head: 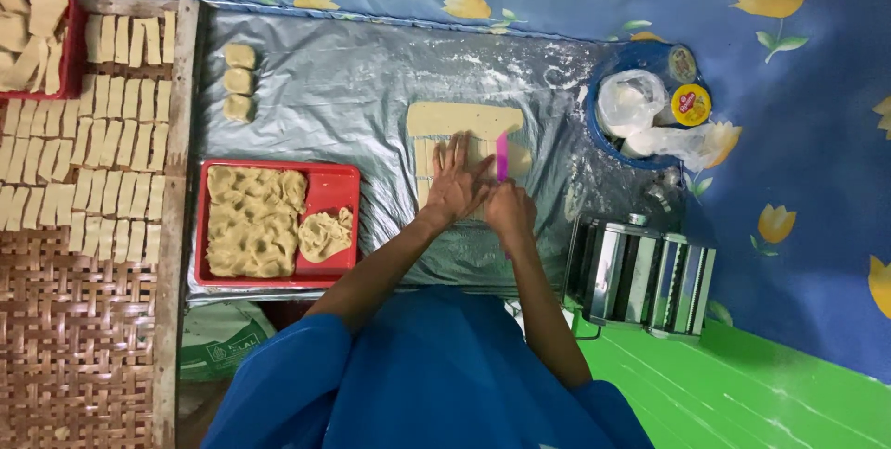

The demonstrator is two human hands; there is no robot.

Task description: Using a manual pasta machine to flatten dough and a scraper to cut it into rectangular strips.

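On floured plastic, left hand point(455, 180) lies spread across dough sheet point(464, 120); right hand point(510, 208) grips pink cutter point(502, 156).

I sit on the floor of a home turned small snack kitchen: a flowered blue sheet point(817, 134), flour-dusted plastic point(343, 96), a hand-cranked dough roller point(640, 273), a red tray point(334, 189) of dough, and cut strips point(93, 161) on woven bamboo.

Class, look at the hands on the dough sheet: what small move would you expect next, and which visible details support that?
Probably another short stroke of the pink cutter toward the person. The right hand holds it upright on the dough sheet, the left hand presses flat beside it, and strips are already cut on the left while the far band looks uncut.
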